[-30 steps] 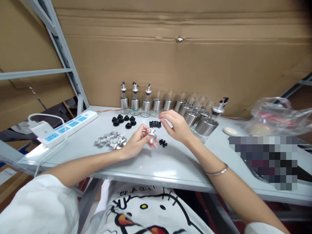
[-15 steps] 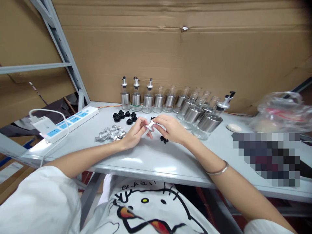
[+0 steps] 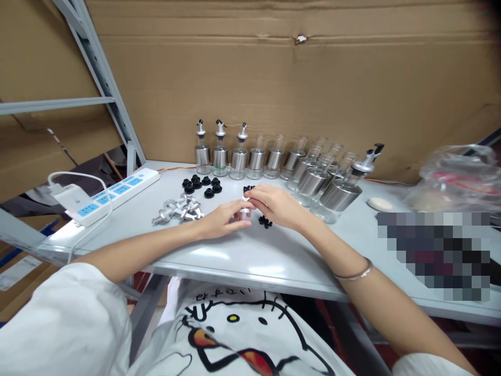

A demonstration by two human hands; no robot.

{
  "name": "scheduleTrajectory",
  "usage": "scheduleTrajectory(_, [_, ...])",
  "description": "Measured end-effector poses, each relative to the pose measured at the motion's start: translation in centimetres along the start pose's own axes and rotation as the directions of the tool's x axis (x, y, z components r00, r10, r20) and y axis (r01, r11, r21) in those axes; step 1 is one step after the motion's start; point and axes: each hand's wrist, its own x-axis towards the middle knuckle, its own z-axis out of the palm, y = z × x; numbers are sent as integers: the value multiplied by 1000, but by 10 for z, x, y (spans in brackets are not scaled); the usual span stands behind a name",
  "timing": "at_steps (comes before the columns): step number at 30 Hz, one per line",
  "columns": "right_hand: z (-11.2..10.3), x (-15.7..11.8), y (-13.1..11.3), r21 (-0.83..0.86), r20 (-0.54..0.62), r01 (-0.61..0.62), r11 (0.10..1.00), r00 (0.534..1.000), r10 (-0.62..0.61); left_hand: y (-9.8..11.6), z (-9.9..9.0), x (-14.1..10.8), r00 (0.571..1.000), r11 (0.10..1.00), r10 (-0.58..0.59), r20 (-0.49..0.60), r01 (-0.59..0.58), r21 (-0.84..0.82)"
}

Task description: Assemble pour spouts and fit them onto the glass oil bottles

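A silver pourer spout [image 3: 245,213] is held above the table between my two hands. My left hand [image 3: 219,220] is closed around its round base, thumb below and fingers above. At the spout's narrow top, my right hand [image 3: 278,206] pinches with thumb and fingertips, which partly cover it. Small black caps [image 3: 265,222] lie just under my right hand, and more sit behind it. Left of my left hand is a pile of silver pourer spouts [image 3: 178,210]. Several black stoppers [image 3: 209,192] stand behind that pile.
Glass bottles with steel sleeves [image 3: 238,158] line the back by a cardboard wall [image 3: 254,78]; some carry pourers. A power strip [image 3: 117,196] with a charger lies left. To the right are a white oval object [image 3: 379,204], a plastic bag [image 3: 454,177] and a blurred-out item.
My left hand has turned so the pourer spout stands more upright, base down. My right hand stays at the spout's top. The view has shifted slightly.
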Motion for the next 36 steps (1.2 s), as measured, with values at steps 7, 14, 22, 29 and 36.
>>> scheduleTrajectory(7, [-14,-3,8,101,186,-232,967,960,211,-4,-4,1,992,985,14,125,-35,171])
scheduleTrajectory(14, [-19,-8,31,188,518,-478,858,791,326,-2,1,1,991,947,-42,126,0,320])
scheduleTrajectory(22, [-13,-8,35,185,548,-515,837,761,347,-6,2,1,990,934,-56,127,7,358])
scheduleTrajectory(29, [-10,-8,36,35,422,-499,866,793,440,-4,2,1,990,932,-40,133,-11,363])
scheduleTrajectory(36, [-4,-9,33,85,317,-426,901,869,380,-4,2,1,990,941,-42,133,-6,339])
